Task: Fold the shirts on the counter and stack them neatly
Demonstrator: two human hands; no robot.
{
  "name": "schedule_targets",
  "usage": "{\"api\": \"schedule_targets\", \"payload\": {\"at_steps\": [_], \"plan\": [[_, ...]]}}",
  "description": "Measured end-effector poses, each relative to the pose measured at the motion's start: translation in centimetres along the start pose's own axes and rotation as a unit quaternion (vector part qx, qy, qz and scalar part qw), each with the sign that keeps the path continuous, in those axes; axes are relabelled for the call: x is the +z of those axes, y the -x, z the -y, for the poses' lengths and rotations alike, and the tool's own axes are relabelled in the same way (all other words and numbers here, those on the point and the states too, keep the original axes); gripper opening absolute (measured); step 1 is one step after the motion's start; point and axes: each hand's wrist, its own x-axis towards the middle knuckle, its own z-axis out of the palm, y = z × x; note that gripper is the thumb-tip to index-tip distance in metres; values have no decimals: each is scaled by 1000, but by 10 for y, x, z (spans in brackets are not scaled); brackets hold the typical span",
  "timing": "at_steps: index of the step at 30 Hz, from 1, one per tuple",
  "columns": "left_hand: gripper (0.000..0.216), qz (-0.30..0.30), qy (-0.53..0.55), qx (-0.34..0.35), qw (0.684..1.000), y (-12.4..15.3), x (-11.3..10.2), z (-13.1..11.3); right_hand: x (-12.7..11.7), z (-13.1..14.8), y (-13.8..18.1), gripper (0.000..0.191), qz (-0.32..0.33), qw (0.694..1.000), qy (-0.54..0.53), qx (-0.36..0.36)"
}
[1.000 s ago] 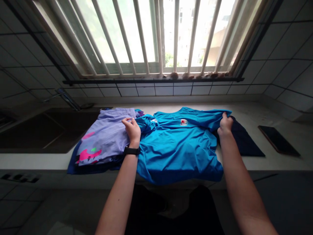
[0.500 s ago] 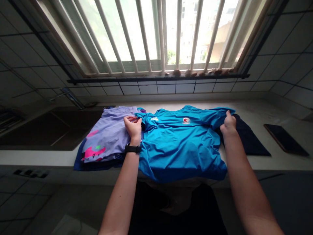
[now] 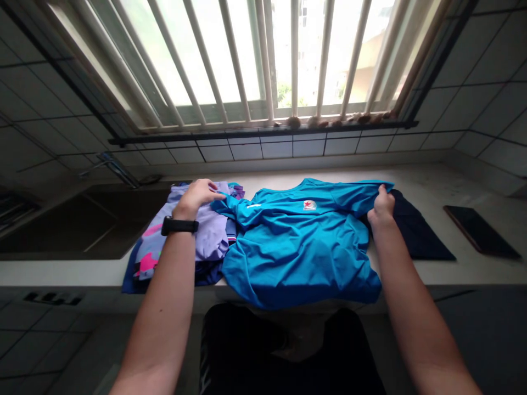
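A blue T-shirt (image 3: 300, 241) with a round red-and-white badge lies spread over the counter, its hem hanging past the front edge. My left hand (image 3: 200, 196) pinches the end of its left-side sleeve, above a pile of clothes. On the opposite side my right hand (image 3: 382, 206) grips the other sleeve end. Beneath my left forearm, lilac shorts (image 3: 212, 236) with pink patches rest on top of dark blue clothing (image 3: 130, 274). A folded dark navy garment (image 3: 420, 233) lies beside my right hand, partly covered by the T-shirt's sleeve.
A dark sink (image 3: 61, 219) with a metal faucet (image 3: 117, 169) is set in the counter at left. A dark phone (image 3: 480, 230) lies on the white counter (image 3: 436, 178) at right. Behind stands a barred window (image 3: 263, 60) with small round objects along its sill.
My left hand has moved left with its sleeve, drawing that side of the T-shirt outward over the lilac shorts. My right hand keeps its hold in nearly the same place.
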Motion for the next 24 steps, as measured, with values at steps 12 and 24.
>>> {"api": "schedule_targets", "payload": {"at_steps": [12,24], "plan": [[8,-180,-16,173,968,30,44,-37,-12,17,14,26,-115,977,119,-131],[17,-152,-11,176,973,24,52,-39,6,-11,63,38,524,673,387,-349]]}}
